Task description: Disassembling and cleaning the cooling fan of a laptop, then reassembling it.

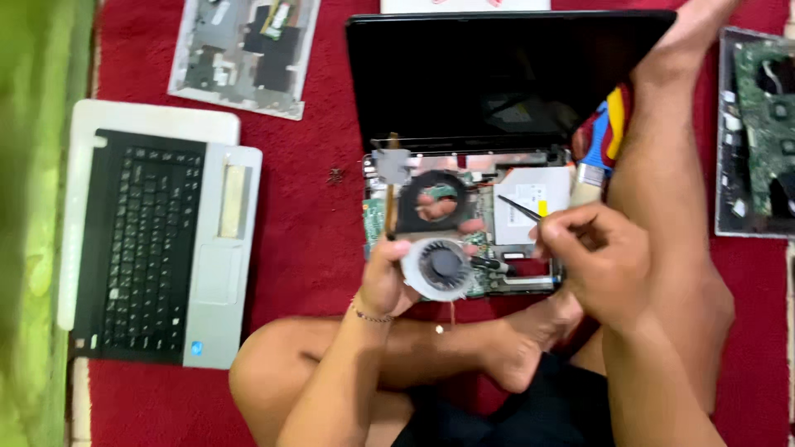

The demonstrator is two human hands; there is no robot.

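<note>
My left hand (387, 277) grips a laptop cooling fan unit (439, 266), a round silver housing with a dark rotor, with its black cover plate (431, 201) swung up beside a copper heat pipe (389, 207). My right hand (592, 252) pinches thin black tweezers (517, 207) whose tip points up-left toward the fan cover. Both hands hover over an opened black laptop (497, 74) with its lid up and its inner board (534, 192) exposed. A paintbrush (592, 174) lies by the laptop's right side.
A removed silver keyboard deck (166, 248) lies left on the red mat (306, 223). A grey bottom panel (244, 50) is at top left, a green circuit board (758, 132) at far right. Small screws (335, 175) sit beside the laptop. My crossed legs frame the work area.
</note>
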